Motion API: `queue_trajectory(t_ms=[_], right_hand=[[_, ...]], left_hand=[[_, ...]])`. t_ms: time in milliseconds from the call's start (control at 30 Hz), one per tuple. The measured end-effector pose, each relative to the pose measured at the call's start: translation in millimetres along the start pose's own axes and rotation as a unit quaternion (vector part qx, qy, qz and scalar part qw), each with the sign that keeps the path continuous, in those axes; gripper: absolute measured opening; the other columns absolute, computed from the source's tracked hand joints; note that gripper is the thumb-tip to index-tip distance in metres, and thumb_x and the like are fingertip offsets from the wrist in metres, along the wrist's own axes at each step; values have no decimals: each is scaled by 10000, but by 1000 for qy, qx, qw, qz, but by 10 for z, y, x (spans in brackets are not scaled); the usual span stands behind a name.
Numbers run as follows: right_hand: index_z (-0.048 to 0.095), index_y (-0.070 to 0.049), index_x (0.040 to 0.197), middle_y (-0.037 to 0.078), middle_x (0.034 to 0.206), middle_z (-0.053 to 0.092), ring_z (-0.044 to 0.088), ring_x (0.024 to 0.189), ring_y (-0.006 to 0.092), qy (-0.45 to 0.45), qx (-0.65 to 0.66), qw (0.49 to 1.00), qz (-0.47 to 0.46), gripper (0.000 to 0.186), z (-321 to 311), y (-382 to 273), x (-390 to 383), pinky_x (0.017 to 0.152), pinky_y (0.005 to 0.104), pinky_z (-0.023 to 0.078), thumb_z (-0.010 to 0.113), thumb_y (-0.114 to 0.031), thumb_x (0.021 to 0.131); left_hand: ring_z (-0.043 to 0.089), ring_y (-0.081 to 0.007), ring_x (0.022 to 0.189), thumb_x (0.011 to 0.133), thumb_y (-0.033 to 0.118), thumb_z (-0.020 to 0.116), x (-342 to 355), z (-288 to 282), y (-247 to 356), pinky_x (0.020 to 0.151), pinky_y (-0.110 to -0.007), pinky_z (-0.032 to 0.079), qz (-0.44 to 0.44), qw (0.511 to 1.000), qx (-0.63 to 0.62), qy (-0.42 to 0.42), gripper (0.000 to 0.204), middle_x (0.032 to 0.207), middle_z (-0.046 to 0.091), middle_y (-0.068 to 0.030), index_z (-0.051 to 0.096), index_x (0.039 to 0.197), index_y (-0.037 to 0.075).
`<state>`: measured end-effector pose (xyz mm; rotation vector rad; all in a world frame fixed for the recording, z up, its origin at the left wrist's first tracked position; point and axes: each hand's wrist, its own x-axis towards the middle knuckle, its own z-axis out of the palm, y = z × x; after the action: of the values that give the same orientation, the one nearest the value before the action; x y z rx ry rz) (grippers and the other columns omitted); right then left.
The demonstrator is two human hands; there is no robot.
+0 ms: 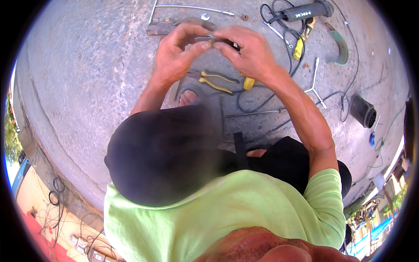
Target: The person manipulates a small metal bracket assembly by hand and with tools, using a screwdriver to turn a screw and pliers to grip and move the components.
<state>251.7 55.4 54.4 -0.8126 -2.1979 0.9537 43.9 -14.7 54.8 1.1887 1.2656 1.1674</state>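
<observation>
Near the top centre, my left hand point(179, 52) and my right hand point(246, 52) meet, both closed on a small flat metal piece point(205, 38), its details partly covered by my fingers. A dark steel bar point(159, 29) lies on the ground just beyond them. Below my hands lie yellow-handled pliers point(217, 87) and a yellow object point(248, 83), partly hidden by my right wrist. A small open-ended wrench point(205, 17) and a long silver tool point(192, 8) are above.
An angle grinder point(305, 12) with cords, a curved green guard point(341, 48), a three-armed wrench point(314, 89) and a black container point(362, 111) lie to the right. Tangled cables point(56, 192) sit at lower left. My foot point(187, 97) is below the pliers.
</observation>
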Motion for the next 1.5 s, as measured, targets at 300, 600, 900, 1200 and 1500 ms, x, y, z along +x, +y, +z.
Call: queue_trajectory(t_ms=[300, 600, 900, 1200, 1500], right_hand=[[723, -34, 1077, 127, 986, 727, 710, 888, 302, -30, 1, 999, -25, 210, -155, -151, 82, 769, 363, 559, 753, -136, 896], [697, -9, 1096, 91, 988, 739, 702, 860, 189, 15, 108, 986, 128, 242, 19, -159, -1, 785, 331, 557, 745, -176, 928], [682, -48, 1079, 11, 943, 699, 646, 848, 106, -52, 383, 851, 355, 244, -52, -231, 28, 724, 259, 482, 668, -272, 984], [680, -76, 1071, 2, 942, 700, 638, 836, 94, -26, 488, 772, 407, 207, -28, -48, -118, 724, 248, 481, 663, -264, 987], [683, -50, 1035, 19, 911, 703, 635, 813, 90, -8, 354, 843, 405, 212, -235, -23, -175, 701, 245, 483, 669, -254, 980]], left_hand=[[621, -149, 1009, 901, 31, 728, -39, -66, 68, 909, -300, 494, 110, 986, 128, -13, 217, 1082, 678, -80, 659, 1099, -26], [618, -81, 760, 850, 181, 791, 4, -19, -125, 653, -250, 489, -58, 995, 43, 64, 268, 864, 704, -25, 686, 1045, 31], [676, -184, 739, 793, 62, 825, 52, 203, -24, 666, -314, 553, 223, 921, 291, 133, 265, 884, 674, -65, 671, 1008, 63], [707, -199, 848, 862, 16, 760, 13, 425, -21, 736, -295, 566, 197, 928, 297, 107, 221, 994, 676, -101, 674, 1066, 31], [683, -183, 958, 892, 37, 741, 43, 389, -77, 843, -329, 573, 58, 998, 25, -19, 332, 1179, 672, -87, 663, 1213, 7]])
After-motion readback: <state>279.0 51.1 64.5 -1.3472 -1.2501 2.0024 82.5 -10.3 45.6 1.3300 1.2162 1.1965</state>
